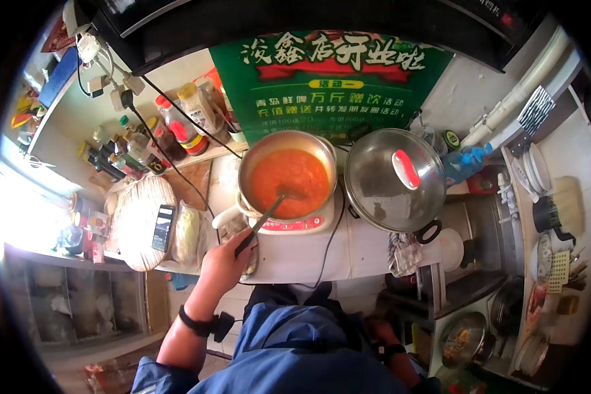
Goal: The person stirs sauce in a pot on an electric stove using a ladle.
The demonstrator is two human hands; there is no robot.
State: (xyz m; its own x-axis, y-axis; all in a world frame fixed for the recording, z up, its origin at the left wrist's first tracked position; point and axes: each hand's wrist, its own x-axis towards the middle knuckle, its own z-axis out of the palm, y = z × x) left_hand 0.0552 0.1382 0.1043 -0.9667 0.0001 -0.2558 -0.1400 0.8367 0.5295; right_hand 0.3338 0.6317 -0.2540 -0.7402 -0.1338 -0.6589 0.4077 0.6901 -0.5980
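Head view: what's the left hand (224,260) doing?

"Its grip is wrapped round a utensil (266,215), tip in the red soup (289,168) inside the pot (286,139), on the desk's (368,253) cooker (294,225)."

"And the right hand (382,332)?"

"Low beside the body (too dim to tell its grip)."

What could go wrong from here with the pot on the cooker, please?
The red liquid might splash the left hand, which grips the utensil dipped in the pot.

The cord runs across the front of the counter; if snagged, it could perhaps tug the cooker beneath the pot.
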